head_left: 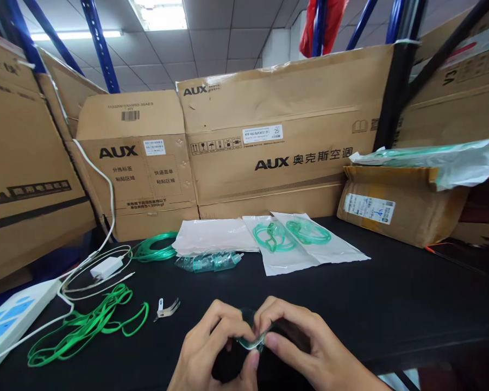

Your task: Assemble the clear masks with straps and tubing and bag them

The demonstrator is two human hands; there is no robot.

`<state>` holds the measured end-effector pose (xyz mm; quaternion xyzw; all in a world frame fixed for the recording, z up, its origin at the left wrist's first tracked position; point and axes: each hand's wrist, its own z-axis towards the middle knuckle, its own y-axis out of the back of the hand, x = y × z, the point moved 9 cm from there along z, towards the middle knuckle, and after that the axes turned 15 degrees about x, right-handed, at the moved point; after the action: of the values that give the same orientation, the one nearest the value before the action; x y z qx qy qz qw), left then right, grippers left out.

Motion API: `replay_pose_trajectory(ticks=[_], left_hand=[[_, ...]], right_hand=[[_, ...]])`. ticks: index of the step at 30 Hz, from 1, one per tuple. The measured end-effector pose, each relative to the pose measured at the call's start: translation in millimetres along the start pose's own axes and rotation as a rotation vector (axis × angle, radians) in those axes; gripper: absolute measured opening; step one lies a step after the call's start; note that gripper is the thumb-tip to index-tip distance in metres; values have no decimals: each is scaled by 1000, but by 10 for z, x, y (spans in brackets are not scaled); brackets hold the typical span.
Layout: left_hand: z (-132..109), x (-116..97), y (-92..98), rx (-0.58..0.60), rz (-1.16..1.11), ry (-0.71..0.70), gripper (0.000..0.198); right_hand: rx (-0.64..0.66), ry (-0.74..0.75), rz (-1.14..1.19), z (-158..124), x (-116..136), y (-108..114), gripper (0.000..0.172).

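Note:
Close to the front of the table, my left hand point(215, 347) and my right hand point(305, 342) meet with fingers closed. Between them they pinch a small clear, greenish plastic piece point(250, 343), which looks like the edge of a breathing mask. A pale curved rim shows on it; the fingers cover most of the rest. To the left of my left hand lies a bent metal clip point(168, 309). Farther left is a loose tangle of green elastic strap point(93, 323).
Behind my hands lie clear plastic parts point(209, 262), white packets point(215, 236), two pouches with green tubing point(309, 231) and coiled tubing point(157, 247). A power strip point(20, 309) and white cable stand left. Cardboard boxes point(269, 190) wall the back; a smaller box point(403, 212) sits right.

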<state>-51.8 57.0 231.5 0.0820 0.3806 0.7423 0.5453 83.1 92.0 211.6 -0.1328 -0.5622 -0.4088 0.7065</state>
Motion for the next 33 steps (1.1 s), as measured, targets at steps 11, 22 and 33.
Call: replay_pose_trajectory(ticks=[11,22,33], left_hand=[[-37,294,-7,31,-303,135,11],[-109,492,-78,20,-514,315,28],[-87,468,-167,109,-708,236,31]], right_hand=[[-55,-38,270,25,-148,21,28],[-18,-13,408,204,-201,-62,36],[18,41,421,139,-148,-78,25]])
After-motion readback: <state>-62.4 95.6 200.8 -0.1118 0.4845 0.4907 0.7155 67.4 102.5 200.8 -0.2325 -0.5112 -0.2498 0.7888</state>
